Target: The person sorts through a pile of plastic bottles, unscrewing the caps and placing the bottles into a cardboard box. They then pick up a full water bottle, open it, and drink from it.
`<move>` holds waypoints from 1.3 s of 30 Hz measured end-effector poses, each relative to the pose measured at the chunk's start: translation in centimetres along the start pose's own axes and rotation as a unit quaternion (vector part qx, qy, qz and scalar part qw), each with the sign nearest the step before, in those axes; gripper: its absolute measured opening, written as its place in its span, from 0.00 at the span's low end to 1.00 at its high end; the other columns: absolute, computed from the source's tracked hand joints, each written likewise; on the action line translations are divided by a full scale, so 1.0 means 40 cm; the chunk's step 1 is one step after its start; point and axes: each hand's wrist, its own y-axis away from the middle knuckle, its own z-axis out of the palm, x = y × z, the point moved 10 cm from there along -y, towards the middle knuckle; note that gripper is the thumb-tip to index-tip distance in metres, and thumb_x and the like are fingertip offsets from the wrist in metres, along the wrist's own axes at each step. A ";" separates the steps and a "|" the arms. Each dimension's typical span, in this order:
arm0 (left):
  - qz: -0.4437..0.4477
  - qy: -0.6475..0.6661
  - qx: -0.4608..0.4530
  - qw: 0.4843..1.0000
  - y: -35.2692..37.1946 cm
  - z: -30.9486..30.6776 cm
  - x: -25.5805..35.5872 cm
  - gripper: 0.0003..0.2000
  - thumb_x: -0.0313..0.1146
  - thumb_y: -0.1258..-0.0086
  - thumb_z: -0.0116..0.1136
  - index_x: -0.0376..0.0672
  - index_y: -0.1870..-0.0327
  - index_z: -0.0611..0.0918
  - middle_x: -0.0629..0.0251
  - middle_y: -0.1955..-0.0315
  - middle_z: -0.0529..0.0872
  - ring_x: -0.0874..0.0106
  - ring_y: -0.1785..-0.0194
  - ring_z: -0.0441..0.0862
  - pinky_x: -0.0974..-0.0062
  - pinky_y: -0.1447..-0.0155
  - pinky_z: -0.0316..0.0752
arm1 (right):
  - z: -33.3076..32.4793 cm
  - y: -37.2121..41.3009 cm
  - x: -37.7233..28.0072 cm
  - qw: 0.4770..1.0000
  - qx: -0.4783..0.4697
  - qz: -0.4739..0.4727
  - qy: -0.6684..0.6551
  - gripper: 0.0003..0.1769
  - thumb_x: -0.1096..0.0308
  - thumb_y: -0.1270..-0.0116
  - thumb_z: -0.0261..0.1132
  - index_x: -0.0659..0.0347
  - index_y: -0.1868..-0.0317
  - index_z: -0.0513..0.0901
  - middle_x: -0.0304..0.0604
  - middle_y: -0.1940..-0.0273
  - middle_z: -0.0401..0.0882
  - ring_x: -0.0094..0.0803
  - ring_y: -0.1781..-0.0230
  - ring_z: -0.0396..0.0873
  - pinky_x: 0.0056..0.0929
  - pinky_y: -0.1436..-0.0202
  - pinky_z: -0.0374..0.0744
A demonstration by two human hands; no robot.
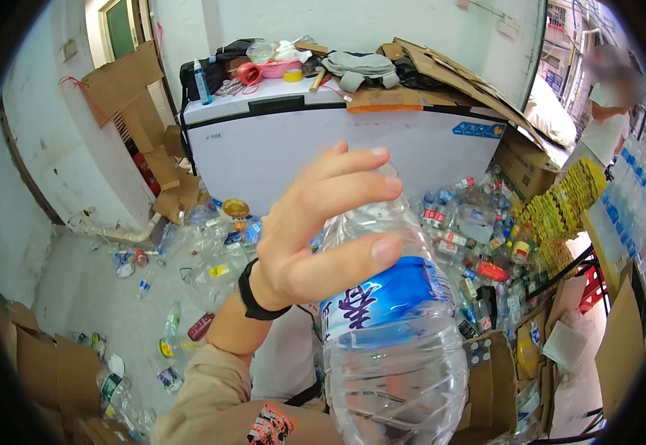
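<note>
Left hand (315, 237) held clear plastic bottle (393, 371) up near camera, grip closed round upper body, fingers (352, 259) across blue label (389, 297). Right hand out of view. Bottle looked empty: light, thin-walled, crushable, slippery. Best held at label band.

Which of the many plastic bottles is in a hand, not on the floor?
The big clear bottle with the blue label, nearest the camera: the left hand wraps its fingers around it. The other bottles lie on the floor.

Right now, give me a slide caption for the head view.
Left hand holds a blue-labelled clear bottle in front of a heap of plastic bottles.
</note>
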 end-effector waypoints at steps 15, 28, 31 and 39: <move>-0.226 0.135 -0.127 0.956 0.291 0.201 0.030 0.20 0.34 0.47 0.73 0.38 0.54 0.83 0.56 0.60 0.86 0.60 0.61 0.86 0.68 0.59 0.82 | 0.867 0.568 -0.453 0.497 -0.476 -0.558 0.463 0.13 0.63 0.38 0.70 0.61 0.57 0.83 0.47 0.64 0.82 0.38 0.67 0.81 0.32 0.63 0.80; -0.392 0.197 -0.362 0.822 0.681 0.384 0.051 0.38 0.31 0.57 0.74 0.44 0.38 0.74 0.59 0.60 0.84 0.58 0.58 0.84 0.64 0.57 0.79 | 0.766 0.331 -0.316 0.312 -0.395 -0.282 0.816 0.17 0.68 0.44 0.68 0.64 0.54 0.81 0.46 0.60 0.78 0.41 0.61 0.80 0.33 0.58 0.79; -0.385 0.186 -0.363 0.828 0.691 0.399 0.052 0.39 0.31 0.58 0.75 0.44 0.37 0.73 0.60 0.62 0.82 0.58 0.61 0.83 0.64 0.60 0.79 | 0.728 0.281 -0.335 0.276 -0.329 -0.308 0.849 0.15 0.61 0.44 0.70 0.62 0.63 0.78 0.43 0.66 0.75 0.41 0.67 0.77 0.35 0.64 0.77; -0.375 -0.016 -0.371 0.850 0.703 0.423 0.048 0.43 0.33 0.64 0.78 0.44 0.38 0.74 0.64 0.63 0.81 0.64 0.65 0.83 0.69 0.66 0.78 | 0.600 0.152 -0.401 0.345 -0.137 -0.371 0.851 0.17 0.61 0.44 0.67 0.61 0.82 0.72 0.46 0.82 0.70 0.46 0.80 0.73 0.42 0.76 0.71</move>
